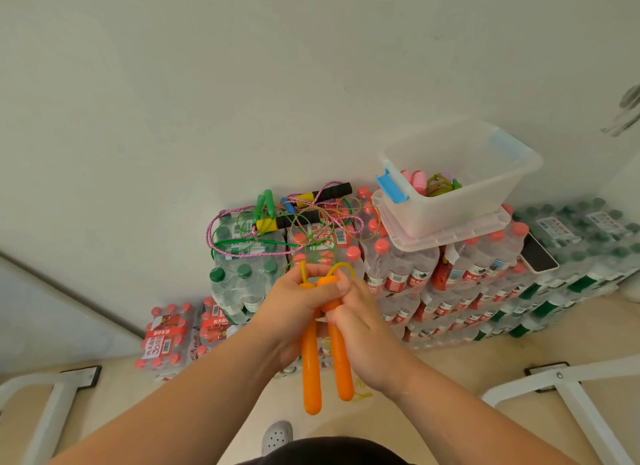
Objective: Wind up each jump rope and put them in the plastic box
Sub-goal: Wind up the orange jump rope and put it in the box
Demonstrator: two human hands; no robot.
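My left hand (pixel 298 305) and my right hand (pixel 363 329) both grip the two orange handles (pixel 341 364) of a jump rope, held side by side and pointing down. Its yellow cord (pixel 341 267) loops out above my fingers toward the pile. Several loose ropes lie tangled on the water packs: a green-handled rope (pixel 265 205), a pink braided rope with yellow-and-black handles (pixel 325 192), and thin green and yellow cords. The clear plastic box (pixel 460 184) with blue latches stands on its lid at the right and holds a pink-handled rope (pixel 415 180) and a wound green rope (pixel 440 184).
Shrink-wrapped packs of water bottles (pixel 408 274) are stacked against the white wall. A phone (pixel 538 255) lies on the packs right of the box. White metal frame legs (pixel 571 395) stand at the lower right and lower left. My shoe (pixel 277 437) is on the beige floor.
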